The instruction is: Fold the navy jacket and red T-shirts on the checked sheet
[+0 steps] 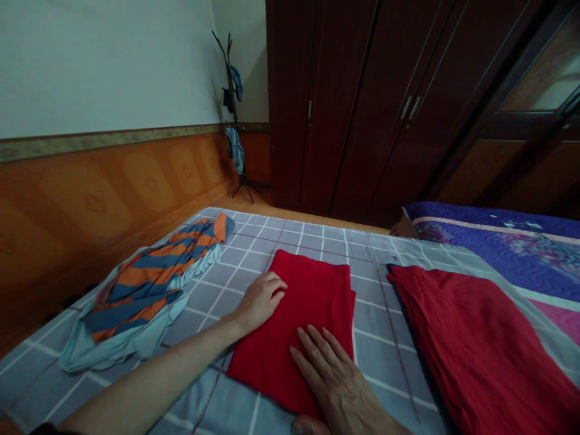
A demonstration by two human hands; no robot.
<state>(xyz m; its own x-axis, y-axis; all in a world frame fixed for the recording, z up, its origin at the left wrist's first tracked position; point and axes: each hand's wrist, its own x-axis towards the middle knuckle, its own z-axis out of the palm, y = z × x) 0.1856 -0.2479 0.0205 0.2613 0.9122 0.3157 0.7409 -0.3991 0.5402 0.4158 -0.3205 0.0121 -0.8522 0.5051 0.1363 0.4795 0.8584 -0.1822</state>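
A folded red cloth garment (312, 290) lies flat on the grey checked bedspread, its layers slightly offset along the right edge. My left hand (261, 302) rests at its left edge, fingers loosely bent over the fabric and thumb a little apart from them. Lower down, my right hand (333, 377) lies palm down on the near right part of the cloth, fingers stretched out. I cannot tell what kind of garment it is.
The checked bedspread (376, 338) spreads under everything. Left lies a loose striped orange and blue garment (154, 272) over light blue cloth (122, 347). Right is another red garment (480, 338) with a dark edge. Beyond stand a coat rack (234, 115), a dark wardrobe (335, 109) and purple bedding (480, 241).
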